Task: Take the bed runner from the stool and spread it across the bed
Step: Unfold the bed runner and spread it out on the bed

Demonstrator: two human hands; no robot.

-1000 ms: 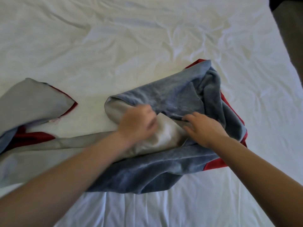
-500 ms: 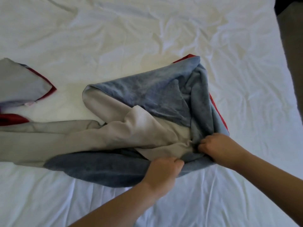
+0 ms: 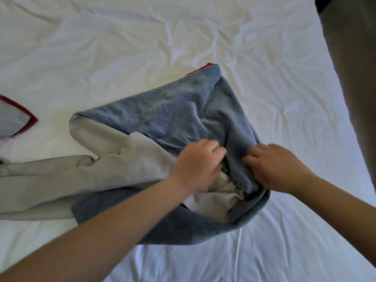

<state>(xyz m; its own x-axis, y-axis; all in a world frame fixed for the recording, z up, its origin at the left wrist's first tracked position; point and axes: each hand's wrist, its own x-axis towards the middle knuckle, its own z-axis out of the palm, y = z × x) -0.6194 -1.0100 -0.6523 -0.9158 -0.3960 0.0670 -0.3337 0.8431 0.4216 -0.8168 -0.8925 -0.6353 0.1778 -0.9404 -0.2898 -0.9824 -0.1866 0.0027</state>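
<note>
plush blue bed runner (image 3: 162, 117) on creased cotton sheet (image 3: 122, 47)

One bed runner (image 3: 166, 117), that's the lot, heaped in the middle of the one bed (image 3: 122, 47). Two hands over the bed's near half, both mine: one left hand (image 3: 198, 165), one right hand (image 3: 278, 165). One strip of floor (image 3: 356, 78) beyond the bed's right edge.

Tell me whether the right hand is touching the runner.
Touching. In the head view the right hand grips the runner, its fingers curled into the blue fold.
</note>
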